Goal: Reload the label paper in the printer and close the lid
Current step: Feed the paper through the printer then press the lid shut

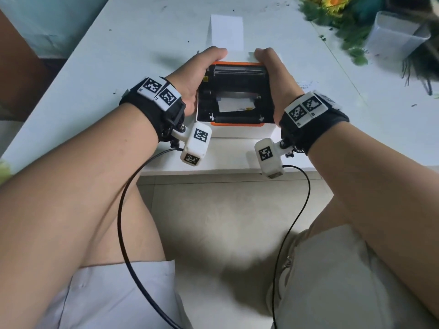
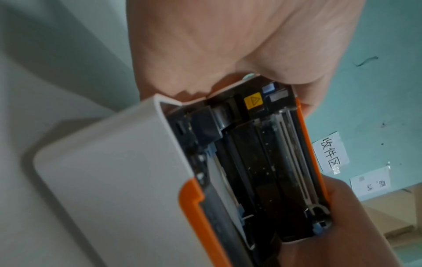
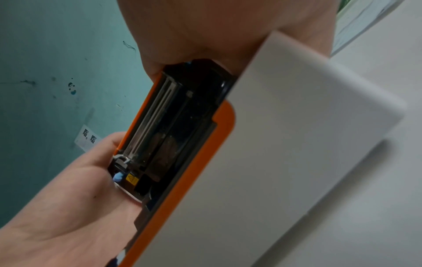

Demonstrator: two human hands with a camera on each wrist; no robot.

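Observation:
A white printer with orange trim stands near the table's front edge. Its lid is partly raised, and the black inside with roller and print bar faces me. My left hand grips the lid's left side, its fingers curled over the far edge. My right hand grips the right side the same way. White label paper shows inside the bay. A strip of it lies flat on the table beyond the printer. The left wrist view shows the gap between body and lid.
Green artificial plants with a yellow flower and a clear plastic container sit at the back right. Small paper stickers lie on the white table right of the printer. Black cables hang from both wrists below the table edge.

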